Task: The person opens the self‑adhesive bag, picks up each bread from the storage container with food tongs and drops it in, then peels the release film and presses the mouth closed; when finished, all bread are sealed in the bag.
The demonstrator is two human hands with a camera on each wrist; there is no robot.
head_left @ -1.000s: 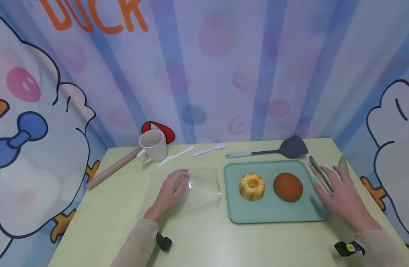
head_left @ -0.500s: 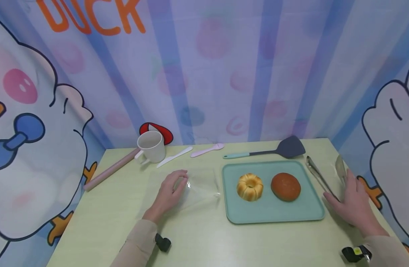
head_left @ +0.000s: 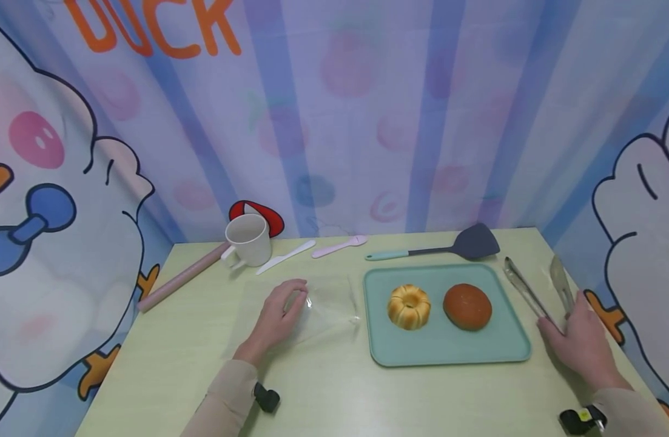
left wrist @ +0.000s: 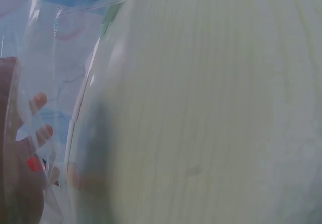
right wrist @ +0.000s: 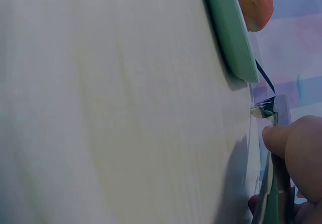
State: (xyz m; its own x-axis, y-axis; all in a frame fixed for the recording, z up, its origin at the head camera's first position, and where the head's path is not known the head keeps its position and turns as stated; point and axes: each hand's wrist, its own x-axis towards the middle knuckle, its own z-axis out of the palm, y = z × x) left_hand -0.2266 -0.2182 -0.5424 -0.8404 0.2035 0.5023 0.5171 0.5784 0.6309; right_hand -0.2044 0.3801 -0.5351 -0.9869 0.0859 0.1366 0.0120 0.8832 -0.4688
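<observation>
My left hand (head_left: 279, 312) lies loosely bent over a clear plastic bag (head_left: 334, 303) left of the tray. In the left wrist view, film (left wrist: 65, 58) rises in front of its spread fingers (left wrist: 39, 101). At the table's right edge, my right hand (head_left: 582, 346) grips metal tongs (head_left: 529, 294) near their closed end, thumb on one arm and fingers at the other. The two arms spread apart, pointing away from me. In the right wrist view the thumb (right wrist: 282, 142) presses along the tongs. A fluted ring cake (head_left: 409, 307) and a brown bun (head_left: 467, 306) sit on a green tray (head_left: 449, 352).
Behind the tray lies a spatula (head_left: 473, 241) with a pale green handle. A lilac spoon-like utensil (head_left: 339, 246), a white plastic knife (head_left: 285, 257), a white mug (head_left: 248, 240) and a pinkish rod (head_left: 184, 277) line the back left. A printed curtain (head_left: 356, 152) hangs behind the table.
My right hand has drawn back and to the right, from above the tongs' arms to their near end, where it now grips. My left hand and the bag stay in place.
</observation>
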